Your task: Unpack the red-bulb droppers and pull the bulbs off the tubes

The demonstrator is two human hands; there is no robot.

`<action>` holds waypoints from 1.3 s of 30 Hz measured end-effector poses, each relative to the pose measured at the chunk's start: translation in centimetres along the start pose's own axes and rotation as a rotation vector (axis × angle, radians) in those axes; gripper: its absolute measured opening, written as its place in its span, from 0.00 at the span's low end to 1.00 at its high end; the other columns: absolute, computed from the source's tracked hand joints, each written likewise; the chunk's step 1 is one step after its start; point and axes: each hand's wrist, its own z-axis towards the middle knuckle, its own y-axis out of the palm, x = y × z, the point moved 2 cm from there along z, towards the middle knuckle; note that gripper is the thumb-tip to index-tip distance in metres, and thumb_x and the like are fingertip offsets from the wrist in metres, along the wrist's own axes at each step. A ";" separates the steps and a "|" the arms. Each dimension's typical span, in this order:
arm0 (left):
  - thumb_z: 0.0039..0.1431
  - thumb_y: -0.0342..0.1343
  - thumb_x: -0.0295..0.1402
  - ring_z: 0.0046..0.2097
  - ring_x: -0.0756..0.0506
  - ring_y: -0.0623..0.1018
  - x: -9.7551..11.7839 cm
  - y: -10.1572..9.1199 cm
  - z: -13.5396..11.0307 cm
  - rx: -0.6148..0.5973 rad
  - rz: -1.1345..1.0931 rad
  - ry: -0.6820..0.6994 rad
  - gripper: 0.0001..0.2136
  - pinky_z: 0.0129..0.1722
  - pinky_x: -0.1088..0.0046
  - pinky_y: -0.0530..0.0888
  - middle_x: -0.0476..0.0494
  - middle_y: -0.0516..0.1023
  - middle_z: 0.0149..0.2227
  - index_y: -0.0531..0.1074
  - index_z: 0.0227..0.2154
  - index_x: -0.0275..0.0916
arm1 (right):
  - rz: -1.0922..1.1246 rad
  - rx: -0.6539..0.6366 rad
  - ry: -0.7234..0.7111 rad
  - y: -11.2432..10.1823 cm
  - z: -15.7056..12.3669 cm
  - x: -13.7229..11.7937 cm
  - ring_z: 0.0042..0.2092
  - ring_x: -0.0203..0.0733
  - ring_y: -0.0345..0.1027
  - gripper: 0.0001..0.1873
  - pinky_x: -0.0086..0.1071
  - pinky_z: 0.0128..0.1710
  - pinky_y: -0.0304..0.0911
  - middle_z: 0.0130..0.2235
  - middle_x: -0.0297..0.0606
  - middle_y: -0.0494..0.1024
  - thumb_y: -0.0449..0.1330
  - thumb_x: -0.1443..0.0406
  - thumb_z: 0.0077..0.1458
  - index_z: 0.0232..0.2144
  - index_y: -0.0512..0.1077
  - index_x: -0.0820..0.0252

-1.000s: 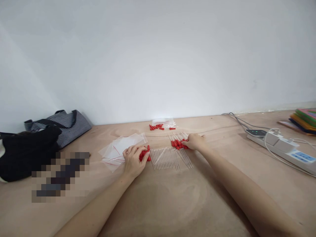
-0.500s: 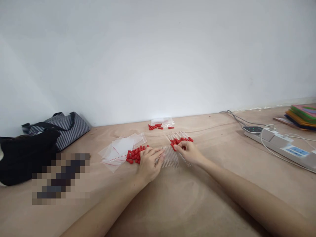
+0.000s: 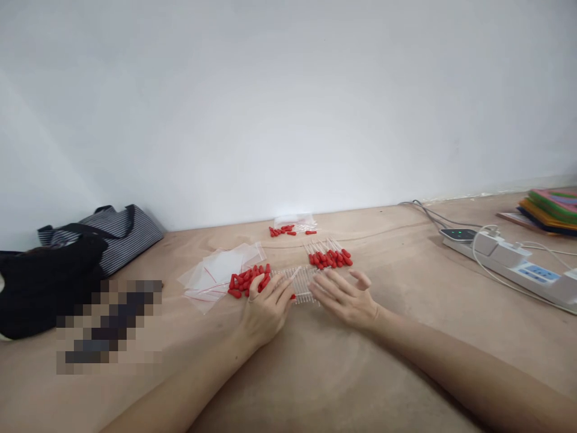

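Observation:
My left hand (image 3: 267,305) lies flat on the wooden table (image 3: 324,373) with fingers stretched out, its fingertips at a row of clear thin tubes (image 3: 303,280). My right hand (image 3: 345,294) lies flat and open on the row's right end. A pile of small red caps (image 3: 247,281) sits just left of my left fingers. A second pile of red caps (image 3: 330,258) lies beyond my right hand, over more clear tubes. Neither hand holds anything.
Clear zip bags (image 3: 216,270) lie left of the caps. A few more red caps (image 3: 288,230) and a bag sit near the wall. A striped bag (image 3: 121,231) and a black bag (image 3: 40,282) stand at left; a power strip (image 3: 514,264) with cables and coloured books (image 3: 547,210) at right.
Both hands left the red cap piles and drew toward me, spreading flat over the row of clear tubes. The left pile now lies exposed.

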 end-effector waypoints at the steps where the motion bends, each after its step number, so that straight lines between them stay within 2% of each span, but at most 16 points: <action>1: 0.57 0.47 0.29 0.46 0.44 0.73 0.1 0.0 -0.2 0.018 0.032 0.042 0.08 0.52 0.59 0.52 0.46 0.77 0.41 0.72 0.34 0.42 | 0.002 -0.011 -0.047 0.3 -0.1 -0.2 0.48 0.36 0.62 0.16 0.34 0.48 0.40 0.44 0.24 0.73 0.48 0.67 0.57 0.43 0.66 0.39; 4: 0.58 0.47 0.28 0.47 0.45 0.72 0.6 0.3 -0.5 0.061 0.053 0.097 0.09 0.55 0.58 0.48 0.46 0.76 0.43 0.72 0.34 0.42 | -0.062 0.058 -0.154 1.2 0.1 -1.0 0.48 0.35 0.63 0.15 0.36 0.52 0.36 0.35 0.27 0.77 0.47 0.69 0.58 0.42 0.67 0.44; 7: 0.58 0.47 0.29 0.48 0.44 0.72 0.5 0.8 -0.4 0.084 0.006 0.091 0.08 0.56 0.56 0.46 0.47 0.75 0.43 0.72 0.33 0.41 | -0.144 0.163 -0.215 1.6 0.3 -1.5 0.44 0.33 0.65 0.16 0.36 0.53 0.32 0.26 0.28 0.76 0.45 0.72 0.58 0.38 0.70 0.50; 11: 0.59 0.47 0.32 0.49 0.44 0.71 0.0 0.9 -0.2 0.088 -0.053 0.085 0.08 0.56 0.53 0.46 0.48 0.76 0.43 0.72 0.33 0.42 | -0.138 0.209 -0.230 1.5 0.3 -1.3 0.43 0.33 0.65 0.16 0.36 0.53 0.30 0.25 0.28 0.76 0.45 0.73 0.57 0.35 0.70 0.52; 18: 0.59 0.47 0.28 0.50 0.46 0.70 -0.3 -0.1 -0.4 0.143 -0.014 0.199 0.08 0.58 0.52 0.42 0.53 0.76 0.43 0.71 0.32 0.43 | -0.137 0.079 -0.186 1.7 0.1 -1.1 0.46 0.32 0.63 0.16 0.35 0.54 0.27 0.24 0.28 0.75 0.45 0.73 0.56 0.32 0.70 0.50; 23: 0.59 0.44 0.24 0.50 0.46 0.70 -0.3 -0.5 -0.4 0.160 0.028 0.238 0.11 0.59 0.52 0.40 0.55 0.76 0.42 0.71 0.32 0.43 | -0.122 0.147 -0.214 1.2 0.5 -1.0 0.45 0.32 0.63 0.12 0.39 0.54 0.26 0.22 0.27 0.74 0.48 0.69 0.57 0.28 0.69 0.53; 27: 0.59 0.44 0.26 0.49 0.46 0.71 -0.2 -0.6 -0.1 0.213 0.022 0.243 0.11 0.58 0.49 0.42 0.56 0.76 0.41 0.71 0.31 0.43 | -0.123 0.241 -0.305 1.3 0.7 -0.8 0.44 0.33 0.63 0.10 0.42 0.54 0.26 0.19 0.28 0.73 0.50 0.68 0.56 0.26 0.68 0.57; 31: 0.59 0.45 0.26 0.47 0.45 0.72 -0.3 -0.7 0.1 0.234 0.027 0.251 0.10 0.57 0.48 0.47 0.55 0.77 0.41 0.71 0.31 0.42 | -0.109 0.196 -0.329 1.3 0.9 -0.2 0.43 0.34 0.63 0.11 0.43 0.54 0.27 0.19 0.28 0.73 0.49 0.69 0.57 0.25 0.67 0.58; 33: 0.58 0.45 0.24 0.47 0.43 0.72 -0.7 -0.9 0.0 0.233 0.028 0.242 0.11 0.56 0.49 0.50 0.54 0.77 0.40 0.71 0.31 0.41 | -0.095 0.162 -0.288 1.0 0.9 0.5 0.41 0.34 0.63 0.13 0.42 0.53 0.28 0.21 0.29 0.73 0.48 0.69 0.57 0.24 0.67 0.58; 35: 0.57 0.45 0.22 0.47 0.42 0.72 -1.4 -1.1 -0.1 0.224 0.027 0.173 0.11 0.54 0.50 0.55 0.52 0.77 0.40 0.71 0.32 0.41 | -0.086 0.138 -0.171 0.5 1.0 1.6 0.39 0.35 0.64 0.13 0.43 0.51 0.31 0.23 0.30 0.74 0.48 0.68 0.57 0.23 0.68 0.58; 39: 0.57 0.48 0.29 0.39 0.44 0.74 -3.4 -1.1 -0.2 0.153 -0.058 -0.056 0.07 0.41 0.63 0.69 0.46 0.77 0.34 0.72 0.31 0.40 | -0.126 -0.008 0.280 -0.6 1.1 4.0 0.35 0.38 0.64 0.14 0.39 0.42 0.42 0.27 0.34 0.75 0.48 0.64 0.56 0.24 0.70 0.57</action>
